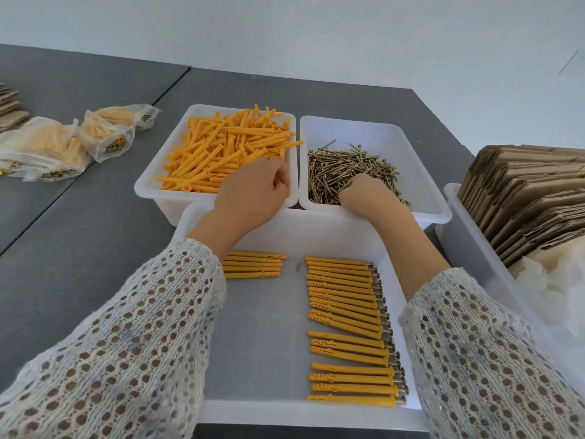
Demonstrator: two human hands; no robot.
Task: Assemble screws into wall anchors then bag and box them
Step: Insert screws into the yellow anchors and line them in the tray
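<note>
A person is at the pick-up stage of assembly. The left hand [253, 191] reaches into the far-left bin of loose orange wall anchors [221, 150], fingers curled; whether it holds one cannot be told. The right hand [364, 191] digs into the screws [351, 167] in the next bin to the right, fingertips hidden. Finished assemblies [348, 331] lie in the near tray [253, 410]. Next, probably, each hand must lift out one piece.

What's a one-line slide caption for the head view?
Left hand reaches into white bin of loose orange plastic anchors, right hand into bin of brass-coloured screws; assembled anchors line the front tray.
</note>
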